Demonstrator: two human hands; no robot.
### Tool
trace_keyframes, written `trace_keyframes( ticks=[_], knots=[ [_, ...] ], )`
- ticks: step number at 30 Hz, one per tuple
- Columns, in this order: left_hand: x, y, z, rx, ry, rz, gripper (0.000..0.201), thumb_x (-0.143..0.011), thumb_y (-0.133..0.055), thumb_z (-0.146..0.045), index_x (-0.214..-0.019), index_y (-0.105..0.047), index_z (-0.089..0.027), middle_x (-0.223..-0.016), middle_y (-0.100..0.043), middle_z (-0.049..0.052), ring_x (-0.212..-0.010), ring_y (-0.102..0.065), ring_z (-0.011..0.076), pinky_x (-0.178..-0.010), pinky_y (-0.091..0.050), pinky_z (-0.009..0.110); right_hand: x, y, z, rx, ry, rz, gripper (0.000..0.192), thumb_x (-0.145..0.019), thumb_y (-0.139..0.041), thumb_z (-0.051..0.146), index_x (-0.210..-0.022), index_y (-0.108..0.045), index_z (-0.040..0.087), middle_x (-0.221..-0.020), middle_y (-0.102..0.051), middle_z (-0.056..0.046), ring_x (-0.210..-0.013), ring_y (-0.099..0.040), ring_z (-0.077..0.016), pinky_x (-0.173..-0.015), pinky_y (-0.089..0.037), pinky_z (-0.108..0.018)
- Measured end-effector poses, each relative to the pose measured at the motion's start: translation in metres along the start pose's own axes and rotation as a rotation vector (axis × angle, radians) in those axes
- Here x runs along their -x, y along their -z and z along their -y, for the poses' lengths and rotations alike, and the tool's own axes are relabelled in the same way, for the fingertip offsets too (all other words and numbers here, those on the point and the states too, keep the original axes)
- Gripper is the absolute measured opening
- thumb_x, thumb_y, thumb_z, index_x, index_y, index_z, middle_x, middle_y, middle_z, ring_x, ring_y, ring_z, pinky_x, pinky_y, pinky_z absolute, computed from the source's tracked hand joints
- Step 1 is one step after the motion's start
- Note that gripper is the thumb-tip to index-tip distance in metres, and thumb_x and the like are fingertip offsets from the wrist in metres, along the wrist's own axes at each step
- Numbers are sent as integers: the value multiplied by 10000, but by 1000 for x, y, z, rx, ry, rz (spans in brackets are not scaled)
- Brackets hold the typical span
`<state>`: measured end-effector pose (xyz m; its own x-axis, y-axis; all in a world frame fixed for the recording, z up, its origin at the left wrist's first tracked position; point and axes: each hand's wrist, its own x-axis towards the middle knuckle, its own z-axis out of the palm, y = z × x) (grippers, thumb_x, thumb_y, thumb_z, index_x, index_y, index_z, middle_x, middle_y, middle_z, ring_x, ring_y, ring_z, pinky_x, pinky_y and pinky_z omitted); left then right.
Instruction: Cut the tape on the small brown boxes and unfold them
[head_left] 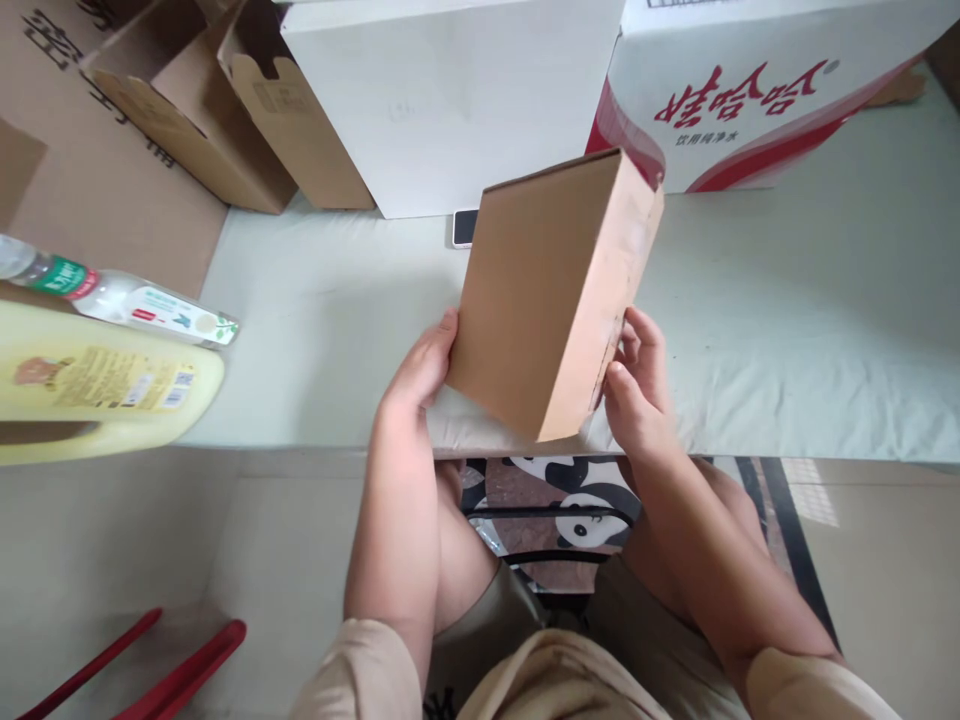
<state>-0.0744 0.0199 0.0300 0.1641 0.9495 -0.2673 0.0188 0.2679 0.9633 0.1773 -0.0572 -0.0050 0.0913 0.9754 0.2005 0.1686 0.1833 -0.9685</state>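
Observation:
A plain brown cardboard box (529, 290) is held up, tilted, over the front part of the cloth-covered table (780, 330). My left hand (421, 365) grips its left edge, with the thumb on the near face and the other fingers hidden behind. My right hand (641, 385) holds the narrow right side, fingers curled at its edge. Dark marks show on that side near my fingers. Behind the box, a phone (464, 229) lies partly covered on the cloth.
Along the back stand a white box (457, 110), a red and white printed carton (742, 110) and open brown boxes (300, 130). At left are a clear bottle (142, 303) and a yellow jug (112, 375). Red legs (187, 670) stand on the floor lower left.

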Motion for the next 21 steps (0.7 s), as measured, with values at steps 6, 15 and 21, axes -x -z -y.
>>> trace_keyframes(
  ticks=[6, 15, 21],
  knots=[
    [8, 1, -8, 67, 106, 93, 617, -915, -654, -594, -1440, -616, -272, -1083, -794, 36, -905, -734, 220, -825, -585, 357, 2, 6, 2, 71, 91, 43, 670, -1056, -287, 538, -1697, -157, 390, -1782, -252, 25, -1642, -303, -290, -1318, -380, -560],
    [9, -10, -16, 136, 366, 285, 573, -941, -476, -355, -1502, -519, -246, -938, -763, 25, -727, -685, 176, -687, -538, 300, 2, 25, 9, -42, 119, 255, 680, -1022, -384, 636, -1666, -215, 500, -1777, -237, 135, -1667, -232, -284, -1369, -248, -589],
    [3, -16, -5, -25, 393, 281, 633, -1002, -361, -715, -1323, -648, -251, -993, -788, 80, -814, -705, 230, -714, -552, 344, -1, 23, 4, -30, 58, 224, 748, -998, -317, 728, -1682, -208, 446, -1792, -215, 92, -1668, -222, -317, -1352, -293, -587]
  ],
)
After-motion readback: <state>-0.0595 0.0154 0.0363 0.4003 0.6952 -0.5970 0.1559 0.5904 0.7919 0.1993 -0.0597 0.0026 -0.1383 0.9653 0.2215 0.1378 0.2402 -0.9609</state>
